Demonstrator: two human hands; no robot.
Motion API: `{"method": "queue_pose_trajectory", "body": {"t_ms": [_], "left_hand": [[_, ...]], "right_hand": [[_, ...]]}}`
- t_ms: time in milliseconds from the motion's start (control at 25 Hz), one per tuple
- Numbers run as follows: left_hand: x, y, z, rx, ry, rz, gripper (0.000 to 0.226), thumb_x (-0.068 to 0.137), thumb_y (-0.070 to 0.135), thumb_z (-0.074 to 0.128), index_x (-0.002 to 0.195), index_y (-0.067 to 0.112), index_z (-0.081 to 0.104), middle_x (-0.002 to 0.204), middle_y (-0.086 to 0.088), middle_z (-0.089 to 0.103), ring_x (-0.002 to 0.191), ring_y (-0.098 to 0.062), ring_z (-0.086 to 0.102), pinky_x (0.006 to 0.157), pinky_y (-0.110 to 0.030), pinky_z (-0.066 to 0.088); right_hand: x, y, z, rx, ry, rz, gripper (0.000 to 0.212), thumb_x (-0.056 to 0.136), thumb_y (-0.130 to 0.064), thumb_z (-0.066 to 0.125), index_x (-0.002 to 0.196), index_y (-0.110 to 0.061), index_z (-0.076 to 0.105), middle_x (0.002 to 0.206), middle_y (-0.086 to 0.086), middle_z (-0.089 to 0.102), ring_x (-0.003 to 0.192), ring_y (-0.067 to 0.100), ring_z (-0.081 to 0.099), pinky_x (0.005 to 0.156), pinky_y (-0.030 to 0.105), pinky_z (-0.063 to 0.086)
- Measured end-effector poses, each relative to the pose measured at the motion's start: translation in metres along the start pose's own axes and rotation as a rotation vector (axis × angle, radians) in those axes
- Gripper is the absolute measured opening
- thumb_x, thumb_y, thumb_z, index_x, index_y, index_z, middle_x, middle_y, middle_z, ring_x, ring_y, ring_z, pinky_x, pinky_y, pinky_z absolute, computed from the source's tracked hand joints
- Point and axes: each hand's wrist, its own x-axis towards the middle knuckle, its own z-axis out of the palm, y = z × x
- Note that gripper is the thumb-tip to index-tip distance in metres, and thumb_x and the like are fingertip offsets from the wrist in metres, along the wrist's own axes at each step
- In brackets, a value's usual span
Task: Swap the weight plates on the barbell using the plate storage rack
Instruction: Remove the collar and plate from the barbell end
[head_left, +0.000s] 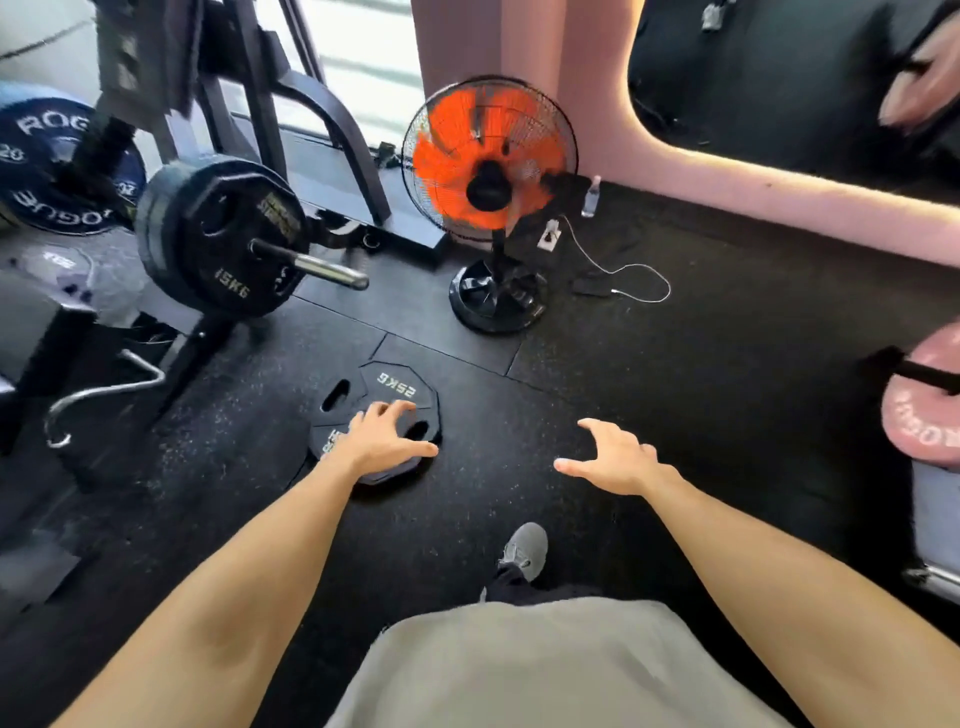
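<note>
Reaching down, the left hand (382, 434) spreads loose fingers over the flat 25kg plate (376, 415), the empty right hand (615, 460) well apart.

Both arms reach down, left grip (387, 435) and right grip (613, 457) spread.

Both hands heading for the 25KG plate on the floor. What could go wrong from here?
1. The 25KG plate lies flat on the mat; fingers may get pinched as the left hand pries it up, with the right hand off to the side.
2. The shoe is close; a dropped plate may land on it.
3. The barbell sleeve juts out nearby, a likely bump when rising.
</note>
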Motion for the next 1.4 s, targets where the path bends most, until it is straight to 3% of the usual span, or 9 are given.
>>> {"method": "queue_pose_trajectory", "body": {"t_ms": [120, 280, 480, 680, 880, 1080, 1400], "left_hand": [[0.055, 0.031, -0.033, 0.048, -0.054, 0.071, 0.095, 0.053, 0.082, 0.061, 0.139, 0.050, 0.036, 0.150, 0.001, 0.034, 0.133, -0.029, 0.042, 0.110, -0.055, 0.034], [0.127, 0.080, -0.066, 0.195, -0.142, 0.195, 0.092, 0.055, 0.082, 0.063, 0.138, 0.053, 0.034, 0.149, 0.005, 0.033, 0.135, -0.027, 0.040, 0.110, -0.056, 0.032], [0.210, 0.163, -0.106, 0.430, -0.241, 0.448, 0.086, 0.066, 0.077, 0.065, 0.141, 0.052, 0.032, 0.146, 0.005, 0.034, 0.135, -0.028, 0.038, 0.108, -0.054, 0.033], [0.267, 0.245, -0.112, 0.628, -0.408, 0.697, 0.098, 0.051, 0.088, 0.058, 0.139, 0.052, 0.033, 0.141, 0.003, 0.038, 0.131, -0.029, 0.041, 0.106, -0.055, 0.036], [0.261, 0.313, -0.075, 0.851, -0.526, 0.913, 0.100, 0.053, 0.087, 0.059, 0.141, 0.049, 0.032, 0.146, 0.002, 0.038, 0.133, -0.029, 0.041, 0.107, -0.058, 0.034], [0.211, 0.382, -0.009, 1.120, -0.601, 1.136, 0.089, 0.072, 0.073, 0.066, 0.147, 0.046, 0.027, 0.156, 0.002, 0.026, 0.140, -0.031, 0.034, 0.109, -0.059, 0.030], [0.140, 0.470, 0.065, 1.145, -0.601, 1.264, 0.086, 0.075, 0.069, 0.067, 0.147, 0.046, 0.027, 0.158, 0.002, 0.025, 0.141, -0.030, 0.034, 0.110, -0.060, 0.026]], "right_hand": [[0.022, -0.006, -0.033, 0.064, 0.015, 0.075, 0.092, 0.078, -0.074, 0.056, 0.153, -0.032, 0.022, 0.158, -0.004, 0.027, 0.142, 0.025, 0.032, 0.114, 0.054, 0.023], [0.041, 0.005, -0.055, 0.206, 0.063, 0.242, 0.089, 0.080, -0.073, 0.054, 0.153, -0.034, 0.019, 0.159, -0.002, 0.023, 0.144, 0.027, 0.027, 0.114, 0.052, 0.020], [0.035, 0.012, -0.058, 0.411, 0.160, 0.526, 0.088, 0.080, -0.072, 0.056, 0.151, -0.036, 0.019, 0.160, -0.004, 0.021, 0.145, 0.028, 0.021, 0.114, 0.056, 0.016], [0.015, -0.006, -0.045, 0.646, 0.271, 0.801, 0.088, 0.079, -0.073, 0.056, 0.151, -0.037, 0.020, 0.159, -0.005, 0.021, 0.145, 0.027, 0.021, 0.114, 0.055, 0.016], [-0.016, -0.026, -0.012, 0.843, 0.353, 1.009, 0.088, 0.080, -0.071, 0.057, 0.151, -0.036, 0.019, 0.159, -0.002, 0.021, 0.145, 0.030, 0.024, 0.113, 0.056, 0.018], [-0.061, -0.033, 0.038, 1.009, 0.418, 1.197, 0.092, 0.078, -0.071, 0.059, 0.152, -0.036, 0.018, 0.160, -0.001, 0.021, 0.144, 0.029, 0.025, 0.113, 0.057, 0.019], [-0.113, 0.017, 0.058, 1.142, 0.475, 1.291, 0.093, 0.078, -0.071, 0.059, 0.153, -0.036, 0.016, 0.161, -0.001, 0.017, 0.146, 0.030, 0.019, 0.114, 0.060, 0.014]]}}
